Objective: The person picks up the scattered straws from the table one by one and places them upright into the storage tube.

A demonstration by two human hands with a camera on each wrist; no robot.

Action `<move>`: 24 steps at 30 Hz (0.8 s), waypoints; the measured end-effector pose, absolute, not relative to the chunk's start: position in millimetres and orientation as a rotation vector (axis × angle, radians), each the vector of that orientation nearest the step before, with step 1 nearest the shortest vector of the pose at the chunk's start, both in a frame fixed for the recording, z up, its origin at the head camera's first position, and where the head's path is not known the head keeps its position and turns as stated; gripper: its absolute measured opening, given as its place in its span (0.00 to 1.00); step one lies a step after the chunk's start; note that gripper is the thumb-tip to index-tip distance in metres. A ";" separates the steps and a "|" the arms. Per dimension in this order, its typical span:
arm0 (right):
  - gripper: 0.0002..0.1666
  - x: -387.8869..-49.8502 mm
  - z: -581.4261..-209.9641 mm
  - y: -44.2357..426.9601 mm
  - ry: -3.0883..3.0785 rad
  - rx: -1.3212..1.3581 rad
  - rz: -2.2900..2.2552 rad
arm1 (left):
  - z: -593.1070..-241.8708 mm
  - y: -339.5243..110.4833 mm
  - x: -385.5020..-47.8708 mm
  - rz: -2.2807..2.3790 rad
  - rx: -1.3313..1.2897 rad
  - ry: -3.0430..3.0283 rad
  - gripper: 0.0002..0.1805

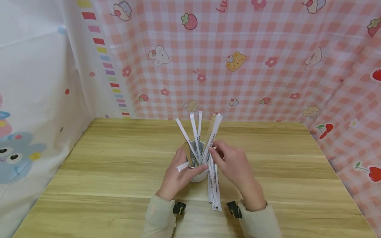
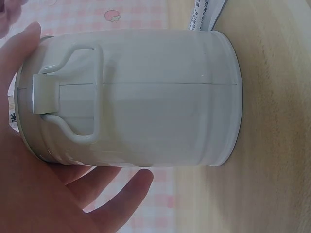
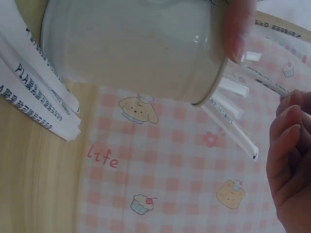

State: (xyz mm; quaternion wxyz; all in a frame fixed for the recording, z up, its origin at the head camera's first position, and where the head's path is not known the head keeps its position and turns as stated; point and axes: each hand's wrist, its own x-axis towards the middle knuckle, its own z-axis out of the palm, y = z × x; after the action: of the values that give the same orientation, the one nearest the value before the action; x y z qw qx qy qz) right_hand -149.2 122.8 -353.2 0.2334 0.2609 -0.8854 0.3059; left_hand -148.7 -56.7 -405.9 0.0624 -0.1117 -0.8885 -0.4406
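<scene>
A white metal can [image 1: 198, 178] with a wire side handle [image 2: 98, 92] stands upright on the table. My left hand [image 1: 175, 173] grips it near the rim, thumb on one side and fingers round the other. Several paper-wrapped straws [image 1: 194, 130] lean out of the can at different angles, with a brown strip [image 1: 187, 152] among them. At the can's right rim my right hand [image 1: 235, 162] pinches a wrapped straw [image 3: 269, 81] between thumb and fingertips. Beside the can, a bundle of printed wrapped straws [image 1: 215, 191] lies on the tabletop.
The wood-grain table [image 1: 113, 172] extends to both sides of the hands. A pink checked cloth [image 1: 208, 66] hangs behind it, and a white patterned cloth [image 1: 38, 82] hangs at the left. Black straps [image 1: 179, 208] show at the sleeve cuffs.
</scene>
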 end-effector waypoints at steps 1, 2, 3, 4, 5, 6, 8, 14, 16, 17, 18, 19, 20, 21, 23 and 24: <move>0.08 -149.7 -354.4 121.9 -2.462 0.721 0.816 | -406.0 -56.7 -148.8 -1.330 -0.337 -2.686 0.49; 0.08 -150.3 -355.5 120.9 -2.493 0.728 0.794 | -405.9 -56.7 -148.9 -1.332 -0.343 -2.684 0.49; 0.08 -150.9 -356.6 120.1 -2.523 0.731 0.771 | -406.0 -56.7 -148.9 -1.329 -0.347 -2.684 0.49; 0.07 -151.5 -357.6 119.3 -2.553 0.736 0.751 | -405.9 -56.8 -149.0 -1.331 -0.352 -2.682 0.49; 0.07 -152.0 -358.4 118.5 -2.584 0.739 0.736 | -405.8 -56.9 -149.0 -1.330 -0.360 -2.684 0.49; 0.06 -152.6 -359.3 117.8 -2.615 0.742 0.723 | -405.7 -56.9 -149.2 -1.328 -0.366 -2.683 0.49; 0.06 -153.4 -361.0 117.0 -2.678 0.744 0.689 | -405.8 -56.9 -149.4 -1.324 -0.376 -2.686 0.49; 0.07 -153.8 -363.5 117.0 -2.844 0.719 0.697 | -405.7 -57.1 -149.6 -1.286 -0.387 -2.699 0.51; 0.07 -153.9 -363.7 117.5 -2.866 0.711 0.708 | -405.4 -56.7 -149.2 -1.287 -0.379 -2.695 0.51; 0.07 -154.1 -363.8 118.0 -2.871 0.710 0.707 | -405.5 -56.5 -149.2 -1.291 -0.377 -2.690 0.50; 0.07 -154.3 -363.8 118.7 -2.875 0.706 0.706 | -405.5 -56.2 -149.0 -1.293 -0.372 -2.688 0.50; 0.07 -154.4 -363.6 119.5 -2.879 0.701 0.704 | -405.5 -56.1 -148.8 -1.295 -0.368 -2.687 0.50; 0.07 -154.7 -363.5 120.7 -2.879 0.698 0.699 | -405.4 -56.0 -148.7 -1.297 -0.365 -2.686 0.50; 0.07 -154.9 -363.0 122.1 -2.877 0.698 0.696 | -405.3 -55.9 -148.7 -1.299 -0.361 -2.683 0.50; 0.07 -155.6 -362.0 125.0 -2.874 0.693 0.701 | -405.4 -56.2 -149.0 -1.299 -0.363 -2.680 0.49; 0.07 -156.1 -361.6 126.5 -2.874 0.686 0.707 | -405.4 -56.4 -149.2 -1.297 -0.364 -2.681 0.49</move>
State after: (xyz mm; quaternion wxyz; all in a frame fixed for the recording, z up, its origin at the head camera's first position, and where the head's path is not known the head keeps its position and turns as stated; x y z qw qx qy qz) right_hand -156.1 126.5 -361.6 0.0519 0.2256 -0.9447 0.2323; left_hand -149.2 -56.4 -405.4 0.0706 -0.1210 -0.8913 -0.4313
